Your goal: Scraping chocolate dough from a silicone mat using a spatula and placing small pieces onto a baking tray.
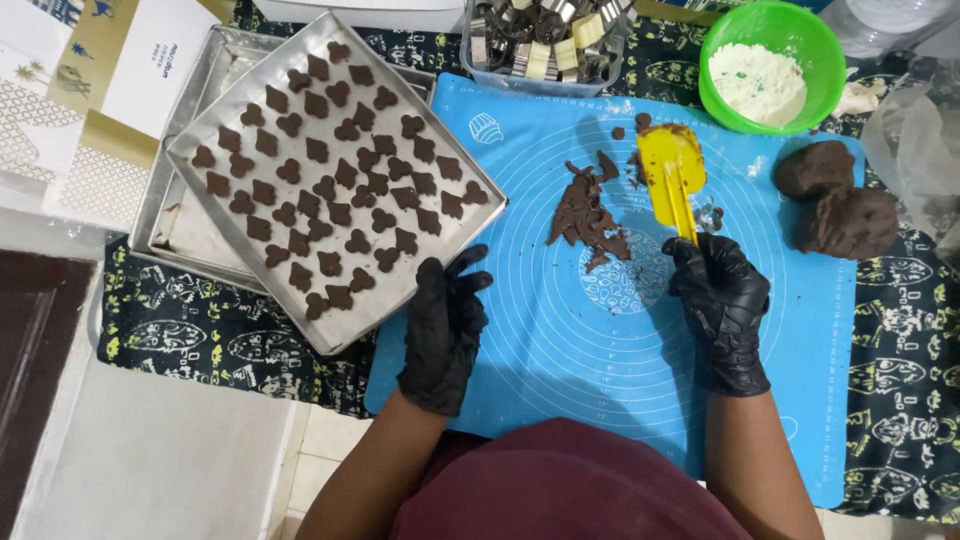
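Overhead view of a table covered with a dark patterned cloth (230, 345) and a blue silicone baking mat (560, 340). Both hands wear black gloves. The right hand (722, 310) is clenched around the handle of a yellow scraper (672, 170), whose blade lies on the mat just right of a pile of brown dough scraps (585, 215). The left hand (445, 325) is released, fingers loosely spread, resting at the mat's left edge and touching the near corner of a metal baking tray (480, 215). The tray sits tilted on top of a second metal tray (165, 225) and carries rows of small brown cut-out cookies (330, 170). Two balls of brown dough (835, 205) rest touching each other at the mat's right edge. A green bowl (775, 30) holding white flour stands beyond the mat, near a clear container of metal cookie cutters (545, 40).
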